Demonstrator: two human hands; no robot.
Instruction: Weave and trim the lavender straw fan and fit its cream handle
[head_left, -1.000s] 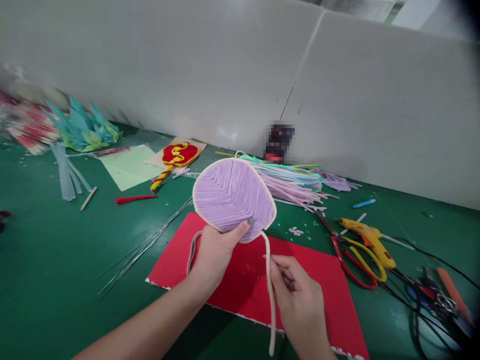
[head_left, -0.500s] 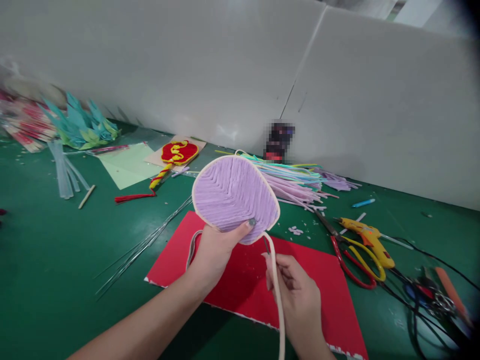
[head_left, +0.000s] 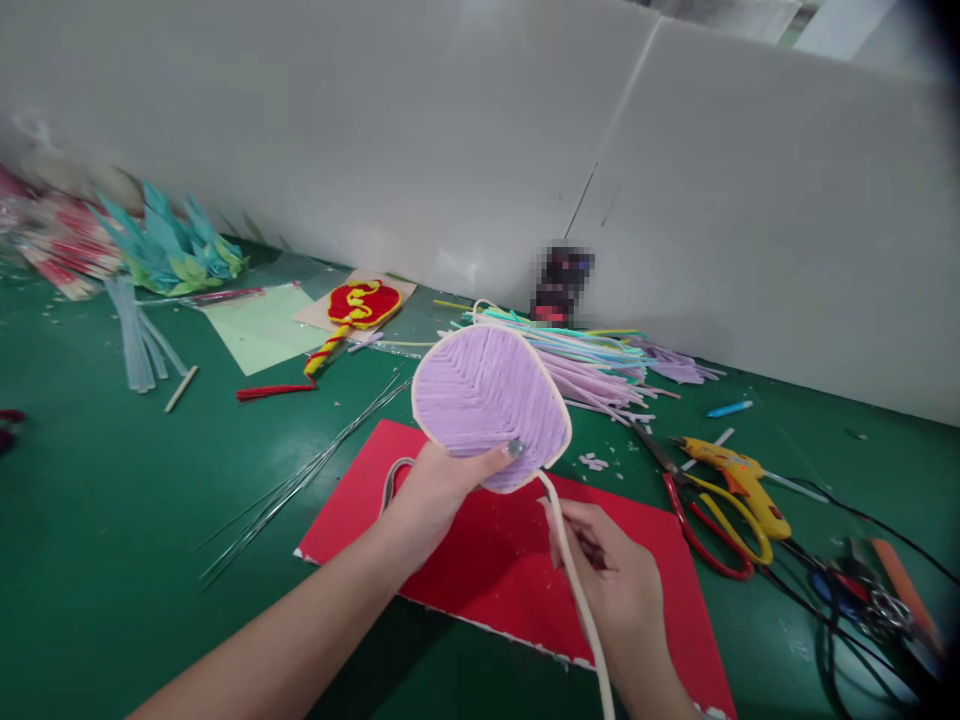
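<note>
My left hand (head_left: 442, 490) grips a leaf-shaped fan panel (head_left: 487, 400) from its lower edge, thumb across the front. Lilac pipe cleaners in slanted rows fill the panel, and a cream pipe cleaner borders it. From its lower right edge, a long loose length of cream pipe cleaner (head_left: 577, 585) hangs down. My right hand (head_left: 611, 575) is closed at this length, just below the panel, with thumb and forefinger on either side of it. Its other fingers are curled and partly hidden. Beneath both hands lies a red board (head_left: 480, 570).
Scissors (head_left: 705, 510), a yellow glue gun (head_left: 739, 480) and cables lie right. Behind the panel are bundled pipe cleaners (head_left: 600, 375). A red-and-yellow fan (head_left: 364, 303), thin wires (head_left: 300, 480) and glue sticks (head_left: 135, 335) lie left on the green table (head_left: 97, 530). A pale wall (head_left: 375, 130) stands behind.
The panel and my left hand have shifted right and slightly down. My right hand has also moved a little right, and the hanging pipe cleaner now slants more to the right.
</note>
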